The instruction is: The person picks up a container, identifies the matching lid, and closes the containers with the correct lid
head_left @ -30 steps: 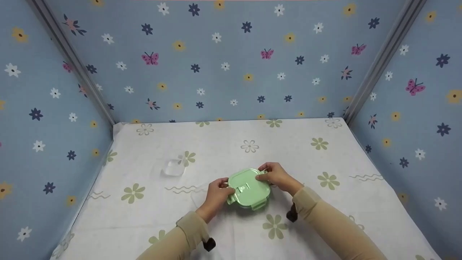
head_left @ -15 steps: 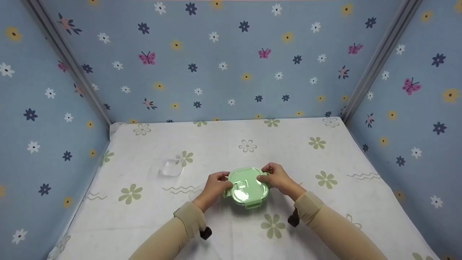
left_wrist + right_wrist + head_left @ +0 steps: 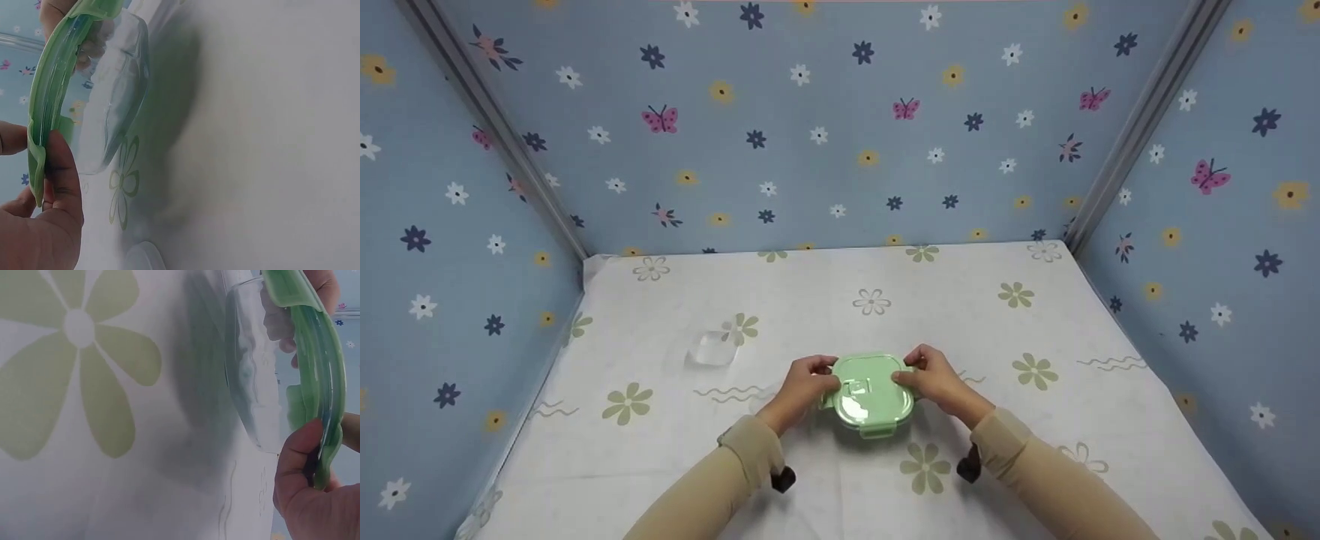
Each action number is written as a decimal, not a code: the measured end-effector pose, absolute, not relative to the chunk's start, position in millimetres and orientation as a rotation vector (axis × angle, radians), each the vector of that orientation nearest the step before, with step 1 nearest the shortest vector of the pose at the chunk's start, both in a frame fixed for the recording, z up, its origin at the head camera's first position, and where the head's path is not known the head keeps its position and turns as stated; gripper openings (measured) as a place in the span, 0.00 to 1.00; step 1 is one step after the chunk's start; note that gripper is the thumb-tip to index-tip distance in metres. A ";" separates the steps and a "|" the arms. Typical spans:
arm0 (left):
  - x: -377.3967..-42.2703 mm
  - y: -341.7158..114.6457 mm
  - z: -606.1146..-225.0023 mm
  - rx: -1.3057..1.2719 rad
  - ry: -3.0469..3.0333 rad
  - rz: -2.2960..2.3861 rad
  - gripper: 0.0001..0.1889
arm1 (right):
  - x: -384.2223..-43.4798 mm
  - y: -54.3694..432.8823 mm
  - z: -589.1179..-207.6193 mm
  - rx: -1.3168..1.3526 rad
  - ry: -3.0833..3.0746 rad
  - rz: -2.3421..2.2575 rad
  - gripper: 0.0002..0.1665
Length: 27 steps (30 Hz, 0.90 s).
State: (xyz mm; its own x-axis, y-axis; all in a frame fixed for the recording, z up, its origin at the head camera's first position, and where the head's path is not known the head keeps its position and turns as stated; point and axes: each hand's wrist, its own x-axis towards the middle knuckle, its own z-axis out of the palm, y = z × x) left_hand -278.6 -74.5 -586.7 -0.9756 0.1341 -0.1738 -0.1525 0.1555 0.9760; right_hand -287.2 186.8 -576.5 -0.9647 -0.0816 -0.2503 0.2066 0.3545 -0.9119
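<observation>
A clear glass food container (image 3: 121, 84) with a green clip-on lid (image 3: 874, 375) is held level between my hands, close over the tablecloth. My left hand (image 3: 802, 388) pinches the lid's left side, thumb on top and fingers beneath, at a side clip (image 3: 36, 174) that sticks outward. On the opposite side my right hand (image 3: 941, 379) pinches in the same way at the right clip (image 3: 326, 464), which also flares out. The lid's near clip (image 3: 877, 431) faces me. Through the glass, fingers of the far hand show in both wrist views.
A small clear box (image 3: 714, 349) stands on the cloth to the left. A pale rounded edge (image 3: 145, 257) shows low in the left wrist view. White flowered cloth (image 3: 660, 465) covers the table, with patterned blue walls (image 3: 810, 172) at the back and sides.
The container has turned slightly clockwise, its near clip swinging left to face me. My left hand has moved a little away from me with it. Both hands keep their grip.
</observation>
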 end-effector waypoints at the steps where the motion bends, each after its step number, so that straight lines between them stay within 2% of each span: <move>1: -278.4 -74.7 -587.3 -0.011 2.213 1.902 0.27 | -286.7 186.9 -577.4 0.108 2.368 -1.647 0.16; 27: -276.8 -76.1 -599.9 0.045 2.264 1.832 0.28 | -279.6 186.8 -585.6 0.111 2.422 -1.602 0.17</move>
State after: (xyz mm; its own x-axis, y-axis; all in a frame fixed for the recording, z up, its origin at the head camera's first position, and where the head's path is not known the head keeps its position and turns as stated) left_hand -276.8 -76.1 -599.9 -0.9735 0.1660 -0.1571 -0.1189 0.2188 0.9685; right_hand -279.6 186.8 -585.6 -0.9696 -0.0658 -0.2358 0.1913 0.3975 -0.8974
